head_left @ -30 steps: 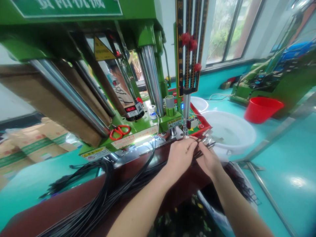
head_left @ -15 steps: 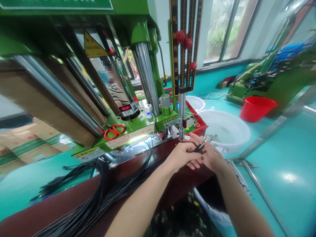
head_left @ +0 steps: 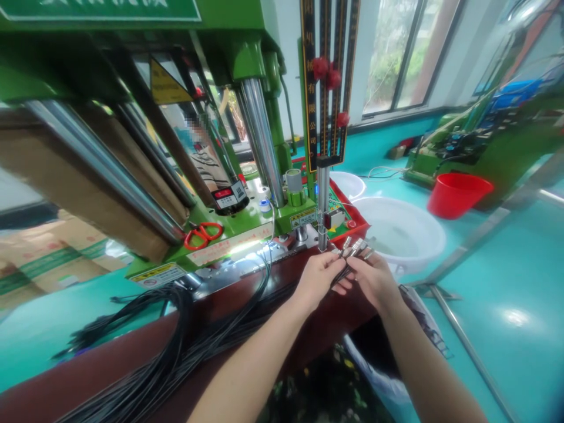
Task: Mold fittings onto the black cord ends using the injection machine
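Several black cables with metal connector ends (head_left: 352,249) fan out between my two hands, above the right end of the dark red table (head_left: 282,267). My left hand (head_left: 319,276) is closed round the cables just below the connectors. Close beside it, my right hand (head_left: 374,276) pinches the same bunch, its thumb near the connector ends. A long bundle of black cables (head_left: 176,358) lies along the table and runs toward my left hand, passing behind my left forearm.
A green press machine (head_left: 247,232) stands behind the table, with red-handled scissors (head_left: 203,235) on its bed. A red control box (head_left: 352,226), a white tub (head_left: 400,229) and a red bucket (head_left: 458,194) are at the right. Cardboard boxes (head_left: 66,252) are at the left. A person (head_left: 209,164) shows behind the press.
The connector ends now stand spread and visible above my fingers. My right hand has turned, bringing its thumb onto the bunch, and my left hand has shifted slightly left.
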The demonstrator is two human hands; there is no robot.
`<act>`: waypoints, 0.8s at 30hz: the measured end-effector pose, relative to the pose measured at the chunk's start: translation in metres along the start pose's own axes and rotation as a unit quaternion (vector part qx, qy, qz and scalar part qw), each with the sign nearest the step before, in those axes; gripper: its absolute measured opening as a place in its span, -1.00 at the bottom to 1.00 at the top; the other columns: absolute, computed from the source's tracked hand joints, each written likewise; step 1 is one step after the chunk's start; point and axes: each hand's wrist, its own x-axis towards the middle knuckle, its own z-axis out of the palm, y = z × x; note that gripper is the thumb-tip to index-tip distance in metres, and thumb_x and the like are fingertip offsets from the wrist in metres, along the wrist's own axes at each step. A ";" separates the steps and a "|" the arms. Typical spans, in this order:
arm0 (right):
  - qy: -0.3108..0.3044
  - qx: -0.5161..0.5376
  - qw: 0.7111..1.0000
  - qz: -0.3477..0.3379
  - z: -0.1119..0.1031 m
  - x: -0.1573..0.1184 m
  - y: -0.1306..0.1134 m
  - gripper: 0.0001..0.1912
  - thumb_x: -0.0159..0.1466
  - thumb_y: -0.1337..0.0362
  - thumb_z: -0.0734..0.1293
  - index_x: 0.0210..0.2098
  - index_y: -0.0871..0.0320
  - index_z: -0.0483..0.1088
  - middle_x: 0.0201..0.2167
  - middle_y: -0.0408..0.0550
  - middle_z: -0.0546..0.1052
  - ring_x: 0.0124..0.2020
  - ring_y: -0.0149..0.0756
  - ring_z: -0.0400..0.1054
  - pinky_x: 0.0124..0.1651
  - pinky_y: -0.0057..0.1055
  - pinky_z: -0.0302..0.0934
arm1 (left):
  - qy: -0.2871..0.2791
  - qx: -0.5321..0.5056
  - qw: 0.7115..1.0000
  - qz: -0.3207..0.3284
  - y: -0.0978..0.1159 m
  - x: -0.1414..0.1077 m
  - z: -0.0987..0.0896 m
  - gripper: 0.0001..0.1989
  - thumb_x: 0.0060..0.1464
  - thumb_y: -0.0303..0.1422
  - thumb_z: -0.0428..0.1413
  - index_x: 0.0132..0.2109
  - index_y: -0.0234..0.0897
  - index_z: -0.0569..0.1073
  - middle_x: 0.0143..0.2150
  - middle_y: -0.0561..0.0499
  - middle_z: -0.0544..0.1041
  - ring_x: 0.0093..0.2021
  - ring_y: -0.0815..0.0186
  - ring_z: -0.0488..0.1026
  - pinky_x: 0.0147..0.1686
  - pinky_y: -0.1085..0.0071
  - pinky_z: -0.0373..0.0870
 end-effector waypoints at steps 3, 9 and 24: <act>0.023 0.041 0.999 0.009 0.003 0.001 0.000 -0.90 -0.02 0.38 0.40 -0.55 0.17 0.37 -0.62 -0.20 0.37 -0.62 -0.44 0.22 -0.59 -0.45 0.15 | 0.030 0.070 0.997 0.027 -0.001 0.002 0.001 -0.78 0.02 -0.23 0.01 -0.42 -0.31 0.34 -0.49 0.01 0.45 -0.52 0.37 0.41 -0.54 0.47 0.35; 0.085 0.129 0.988 -0.011 0.002 -0.003 -0.001 -0.88 -0.02 0.40 0.39 -0.55 0.15 0.35 -0.54 -0.20 0.40 -0.49 -0.39 0.31 -0.37 -0.35 0.28 | 0.089 0.244 0.959 0.112 0.005 -0.001 0.003 -0.77 0.06 -0.23 -0.04 -0.49 -0.23 0.22 -0.55 0.11 0.36 -0.49 0.39 0.34 -0.47 0.50 0.24; -0.108 -0.045 0.991 0.063 -0.012 0.004 -0.020 -0.75 0.10 0.24 0.35 -0.20 0.09 0.42 -0.28 -0.06 0.54 -0.22 -0.19 0.42 -0.13 -0.24 0.29 | -0.111 -0.084 0.981 -0.136 -0.020 -0.014 0.010 -0.70 -0.14 -0.19 0.15 -0.41 -0.39 0.36 -0.67 0.05 0.38 -0.73 0.47 0.26 -0.71 0.56 0.19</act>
